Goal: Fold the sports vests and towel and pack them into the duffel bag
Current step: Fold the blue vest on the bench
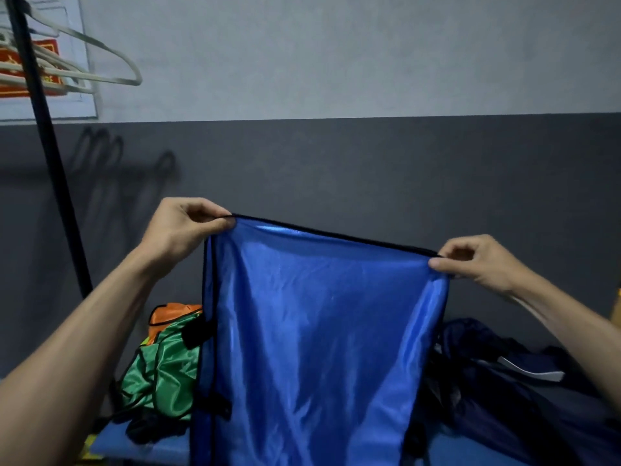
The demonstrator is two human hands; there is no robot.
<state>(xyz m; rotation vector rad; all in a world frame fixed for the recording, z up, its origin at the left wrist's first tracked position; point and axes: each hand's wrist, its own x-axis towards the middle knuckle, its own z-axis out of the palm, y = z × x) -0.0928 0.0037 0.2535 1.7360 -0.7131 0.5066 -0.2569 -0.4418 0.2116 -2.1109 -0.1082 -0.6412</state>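
Head view: shiny blue satin sports vest [319, 331] hangs mid-frame.
Left hand [183, 230]: pinches its upper left corner.
Right hand [477, 264]: pinches upper right corner.
Lower left: green vest [161, 368], possibly crumpled.

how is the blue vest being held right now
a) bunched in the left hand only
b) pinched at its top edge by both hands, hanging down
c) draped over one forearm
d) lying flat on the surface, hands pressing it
b: the left hand and the right hand each pinch an end of the black-trimmed top edge of the blue vest, and the cloth hangs down between them.
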